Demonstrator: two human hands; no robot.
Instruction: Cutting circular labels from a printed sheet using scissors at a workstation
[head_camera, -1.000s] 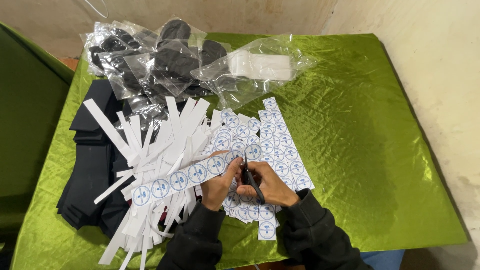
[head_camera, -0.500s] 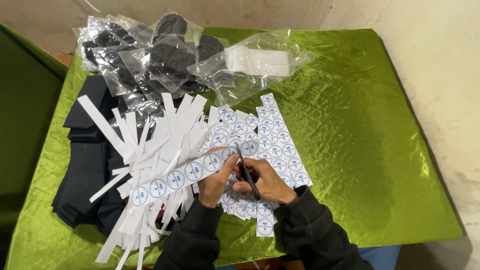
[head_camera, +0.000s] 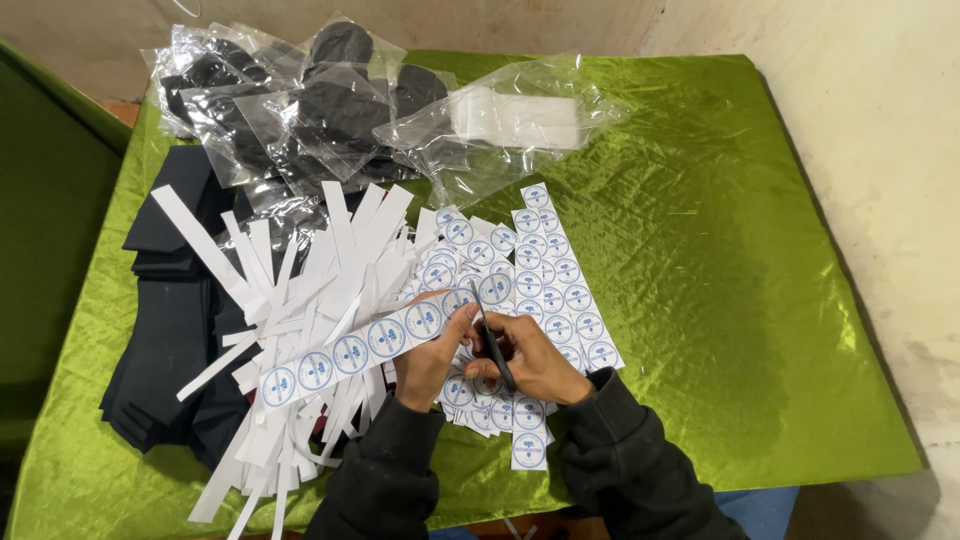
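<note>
Shiny, crinkled green cloth (head_camera: 700, 250) covers your table. Your left hand (head_camera: 428, 360) pinches a white strip of round blue stickers (head_camera: 365, 347) at its end; your right hand (head_camera: 530, 362) grips black scissors (head_camera: 492, 345), blades at that strip. White paper offcuts (head_camera: 300, 290) pile leftward, cut sticker strips (head_camera: 550, 270) lie beyond, and clear plastic bags (head_camera: 330, 110) sit farther back.

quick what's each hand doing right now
Left hand: closed on the end of a sticker strip.
Right hand: closed around black scissors, blades at the strip's end.
</note>
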